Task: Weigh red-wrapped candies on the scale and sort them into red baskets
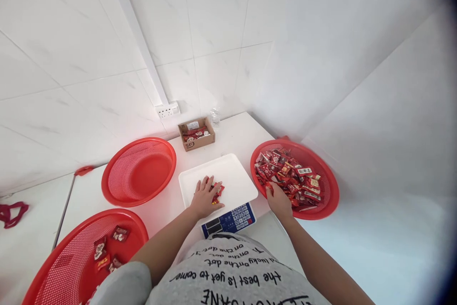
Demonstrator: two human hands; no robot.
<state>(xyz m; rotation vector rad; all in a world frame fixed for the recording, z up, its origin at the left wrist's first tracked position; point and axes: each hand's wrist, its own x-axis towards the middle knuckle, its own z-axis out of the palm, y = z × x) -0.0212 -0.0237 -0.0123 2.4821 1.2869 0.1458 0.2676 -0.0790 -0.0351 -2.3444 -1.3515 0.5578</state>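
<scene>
Grey shirt [232, 271] nearest; left hand [206, 198] spread over a few packets [219, 192] on the tray [237, 179]; many remain in the basket [331, 191], where I can't tell if the right hand [280, 202] grips.

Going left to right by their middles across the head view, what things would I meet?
Dark red strap, near-left red basket, far-left red basket, white tray under the left hand, right red basket piled with packets.

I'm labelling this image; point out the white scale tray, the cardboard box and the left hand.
White scale tray [236, 182], head view: bare surface.
Cardboard box [201, 142], head view: front wall.
Left hand [204, 199], head view: back of hand.
</scene>
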